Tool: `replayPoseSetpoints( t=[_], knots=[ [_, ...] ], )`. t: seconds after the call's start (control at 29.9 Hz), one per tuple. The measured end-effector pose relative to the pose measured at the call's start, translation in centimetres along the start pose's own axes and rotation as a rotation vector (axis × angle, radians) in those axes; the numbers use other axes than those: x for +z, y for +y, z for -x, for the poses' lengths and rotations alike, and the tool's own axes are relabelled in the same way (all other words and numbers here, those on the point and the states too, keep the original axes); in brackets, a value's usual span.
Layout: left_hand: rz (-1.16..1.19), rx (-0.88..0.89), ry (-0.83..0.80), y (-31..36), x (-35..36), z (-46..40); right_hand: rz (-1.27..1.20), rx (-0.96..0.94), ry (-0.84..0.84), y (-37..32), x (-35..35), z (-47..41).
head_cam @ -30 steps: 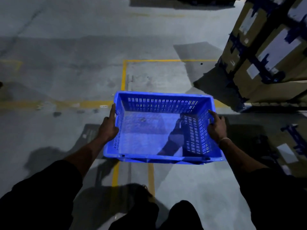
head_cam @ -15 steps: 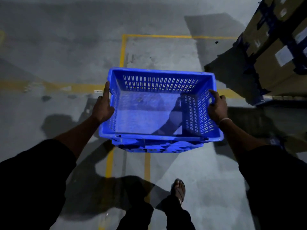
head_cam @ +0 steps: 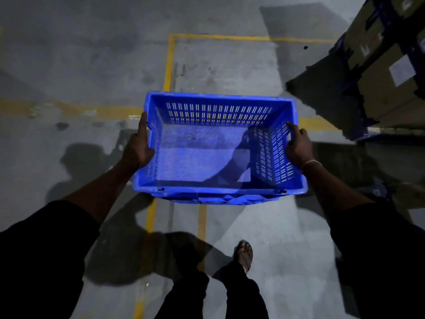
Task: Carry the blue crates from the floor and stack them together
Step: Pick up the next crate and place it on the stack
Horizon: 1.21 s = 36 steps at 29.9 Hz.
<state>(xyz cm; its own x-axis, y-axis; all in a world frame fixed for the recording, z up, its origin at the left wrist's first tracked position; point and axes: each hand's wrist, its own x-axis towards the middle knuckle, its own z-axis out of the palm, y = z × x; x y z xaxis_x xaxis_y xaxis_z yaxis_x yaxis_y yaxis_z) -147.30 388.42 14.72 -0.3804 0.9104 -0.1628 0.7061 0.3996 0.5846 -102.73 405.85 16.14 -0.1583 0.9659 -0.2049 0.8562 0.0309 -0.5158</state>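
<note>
An empty blue crate (head_cam: 218, 100) with slotted walls hangs in the air in front of me, above the grey floor. My left hand (head_cam: 139, 146) grips its left short wall from outside. My right hand (head_cam: 299, 146) holds the right short wall, fingers at the rim, with a thin band on the wrist. The crate is level, its open top facing me. No other blue crate is in view.
Yellow painted lines (head_cam: 169, 63) mark a bay on the concrete floor. Stacked cardboard boxes (head_cam: 391, 72) on a dark blue rack stand at the upper right. My sandalled foot (head_cam: 245, 253) is below the crate.
I have walked forward with the crate held in both hands. The yellow bay lines and the boxes have shifted in view, and my right foot has stepped out in front.
</note>
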Motion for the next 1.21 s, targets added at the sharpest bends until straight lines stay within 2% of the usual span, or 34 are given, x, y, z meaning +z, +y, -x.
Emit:
replayPoseSetpoints(
  t=[0.07, 0.3, 0.44, 0.57, 0.67, 0.8, 0.94, 1.04, 1.14, 1.21],
  knots=[
    [-0.004, 0.042, 0.014, -1.1, 0.4, 0.5, 0.001, -0.004, 0.014, 0.3, 0.2, 0.6],
    [0.027, 0.003, 0.021, -0.4, 0.8, -1.2, -0.007, -0.024, 0.039, 0.7, 0.8, -0.1],
    [-0.031, 0.014, 0.04, -0.6, 0.9, -2.3, -0.079, -0.029, 0.087, 0.5, 1.1, 0.0],
    [-0.07, -0.018, -0.028, -0.6, 0.7, -2.2, -0.061, 0.058, 0.036, 0.3, 0.6, 1.0],
    [-0.078, 0.023, -0.052, -0.2, 0.4, -1.8, -0.067, 0.099, 0.02, 0.5, 0.5, 2.0],
    [-0.054, 0.053, -0.035, 0.0, 0.5, -1.2, -0.076, 0.056, 0.012, 1.8, 0.7, 2.4],
    [-0.004, 0.031, 0.001, -0.5, 0.4, -0.4, -0.059, 0.014, 0.003, 0.5, 1.2, 0.8],
    [-0.065, -0.008, 0.058, -1.2, 1.1, -1.0, -0.039, 0.003, 0.012, 0.3, 1.5, 0.3],
    [-0.09, -0.02, 0.027, -1.4, 1.4, -1.2, -0.002, 0.016, -0.011, 0.7, 1.4, 0.5],
    [-0.117, -0.031, -0.015, -1.1, 1.1, -0.8, 0.11, 0.012, -0.006, 0.9, 1.2, 1.2]
  ],
)
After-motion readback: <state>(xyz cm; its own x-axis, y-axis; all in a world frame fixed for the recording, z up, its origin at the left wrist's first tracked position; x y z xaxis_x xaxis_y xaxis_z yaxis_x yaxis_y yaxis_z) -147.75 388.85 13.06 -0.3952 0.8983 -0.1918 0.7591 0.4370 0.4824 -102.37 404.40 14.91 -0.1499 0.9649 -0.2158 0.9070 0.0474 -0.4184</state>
